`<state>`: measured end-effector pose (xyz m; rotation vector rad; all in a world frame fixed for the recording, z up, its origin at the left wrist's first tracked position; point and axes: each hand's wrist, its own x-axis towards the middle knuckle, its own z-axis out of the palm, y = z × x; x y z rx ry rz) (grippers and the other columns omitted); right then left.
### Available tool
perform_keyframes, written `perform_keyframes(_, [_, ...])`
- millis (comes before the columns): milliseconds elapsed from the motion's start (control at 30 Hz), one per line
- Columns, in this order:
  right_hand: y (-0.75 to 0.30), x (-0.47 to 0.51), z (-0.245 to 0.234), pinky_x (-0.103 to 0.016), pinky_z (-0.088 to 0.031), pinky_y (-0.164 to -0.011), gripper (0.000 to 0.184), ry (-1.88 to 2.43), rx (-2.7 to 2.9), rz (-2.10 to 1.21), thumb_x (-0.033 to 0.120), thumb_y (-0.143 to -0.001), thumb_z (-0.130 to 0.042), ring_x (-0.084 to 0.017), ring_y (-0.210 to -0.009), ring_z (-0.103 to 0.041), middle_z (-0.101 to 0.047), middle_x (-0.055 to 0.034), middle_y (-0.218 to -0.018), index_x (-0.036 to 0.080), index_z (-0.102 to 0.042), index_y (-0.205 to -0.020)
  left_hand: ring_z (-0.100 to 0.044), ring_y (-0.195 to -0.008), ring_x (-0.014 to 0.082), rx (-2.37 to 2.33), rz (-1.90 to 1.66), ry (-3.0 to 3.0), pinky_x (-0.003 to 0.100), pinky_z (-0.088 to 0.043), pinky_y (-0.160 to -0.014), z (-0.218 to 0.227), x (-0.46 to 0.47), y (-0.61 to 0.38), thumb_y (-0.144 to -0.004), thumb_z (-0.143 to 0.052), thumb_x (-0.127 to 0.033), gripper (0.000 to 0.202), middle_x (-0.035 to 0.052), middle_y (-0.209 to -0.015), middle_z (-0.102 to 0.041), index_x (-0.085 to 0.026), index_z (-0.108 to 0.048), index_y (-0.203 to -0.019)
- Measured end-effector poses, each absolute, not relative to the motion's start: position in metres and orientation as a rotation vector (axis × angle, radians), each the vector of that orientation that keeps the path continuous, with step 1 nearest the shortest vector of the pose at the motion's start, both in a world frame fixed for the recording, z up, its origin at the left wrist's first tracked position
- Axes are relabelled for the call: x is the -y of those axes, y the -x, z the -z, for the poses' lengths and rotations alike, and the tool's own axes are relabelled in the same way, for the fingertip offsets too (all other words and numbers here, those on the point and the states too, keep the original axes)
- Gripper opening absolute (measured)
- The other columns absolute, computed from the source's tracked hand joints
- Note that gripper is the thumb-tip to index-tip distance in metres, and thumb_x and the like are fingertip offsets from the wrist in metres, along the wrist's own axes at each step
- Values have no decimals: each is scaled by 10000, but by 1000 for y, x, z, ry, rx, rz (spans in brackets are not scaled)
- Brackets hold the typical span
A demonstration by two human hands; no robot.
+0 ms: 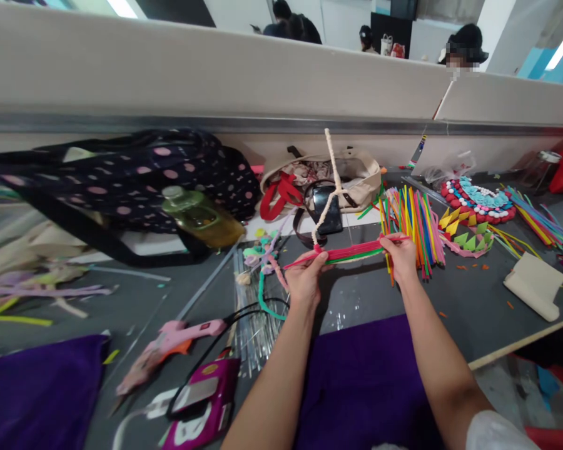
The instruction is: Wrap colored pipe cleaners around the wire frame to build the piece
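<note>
Both my hands hold a bundle of pink, red and green pipe cleaners point(351, 251) level above the grey table point(473, 306). My left hand point(304, 275) pinches the bundle's left end, fingers closed. My right hand point(400, 256) grips its right end, fingers closed. A cream pipe cleaner point(331, 187) is twisted round the bundle near my left hand and stands up from it with a knot partway. A heap of coloured straws point(415, 225) lies just behind my right hand.
A dotted dark bag point(136, 169) and a green bottle point(201, 215) lie at left, a beige bag point(356, 175) and a black phone point(327, 209) behind. A pink glue gun point(169, 340), a purple cloth point(356, 381), a beaded craft piece point(478, 200) and folded paper point(535, 284) surround me. Other people sit beyond the partition point(263, 75).
</note>
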<state>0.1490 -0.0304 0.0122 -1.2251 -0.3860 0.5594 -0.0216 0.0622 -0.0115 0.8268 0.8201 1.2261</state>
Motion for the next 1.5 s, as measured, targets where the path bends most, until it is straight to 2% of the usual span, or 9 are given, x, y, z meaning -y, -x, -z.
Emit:
perform_keyframes(200, [-154, 37, -15, -226, -475, -512, 263, 1182, 363, -573, 347, -570, -774, -137, -637, -634, -699, -25, -722, 194, -607, -703, -645, -638, 137, -790, -1122, -813, 265, -571, -550, 9, -58, 24, -547, -848, -396, 394, 58, -790, -711, -122, -724, -802])
perform_keyframes(433, [-157, 38, -8, -228, -468, -478, 256, 1205, 361, -538, 327, -550, -795, -124, -560, -605, -683, -17, -666, 183, -629, -680, -598, -551, 105, -815, -1182, -792, 227, -529, -492, 15, -58, 24, -485, -865, -440, 435, 27, -680, -670, -117, -715, -734])
perform_keyframes(700, [-157, 39, -5, -228, -459, -463, 250, 1172, 345, -554, 316, -547, -804, -100, -492, -565, -676, -6, -645, 181, -631, -666, -595, -560, 116, -818, -1215, -785, 237, -527, -471, 14, -54, 23, -528, -850, -419, 408, 26, -668, -664, -116, -729, -774])
perform_keyframes(933, [-159, 38, 1, -230, -467, -472, 264, 1178, 328, -516, 304, -518, -826, -97, -476, -548, -635, 22, -573, 177, -637, -652, -628, -584, 103, -791, -1179, -658, 221, -539, -571, 16, -54, 21, -482, -878, -391, 440, 34, -658, -680, -115, -723, -788])
perform_keyframes(1133, [-159, 39, 0, -225, -449, -462, 243, 1196, 361, -465, 314, -561, -805, -119, -534, -592, -673, -11, -639, 175, -640, -673, -650, -631, 150, -856, -1151, -682, 268, -562, -518, 18, -53, 22, -508, -858, -422, 453, 57, -715, -679, -107, -692, -788])
perform_keyframes(1367, [-155, 38, -4, -227, -445, -476, 265, 1174, 357, -468, 305, -549, -824, -109, -509, -585, -677, -8, -633, 177, -625, -669, -622, -566, 125, -915, -1135, -768, 217, -511, -444, 22, -55, 22, -563, -814, -460, 430, 37, -656, -644, -109, -650, -751])
perform_keyframes(1500, [-154, 38, -6, -216, -442, -473, 279, 1161, 358, -445, 307, -547, -833, -103, -516, -587, -690, -14, -649, 177, -625, -679, -579, -466, 113, -946, -1136, -872, 161, -357, -340, 22, -55, 22, -600, -785, -492, 438, 30, -568, -625, -105, -644, -750])
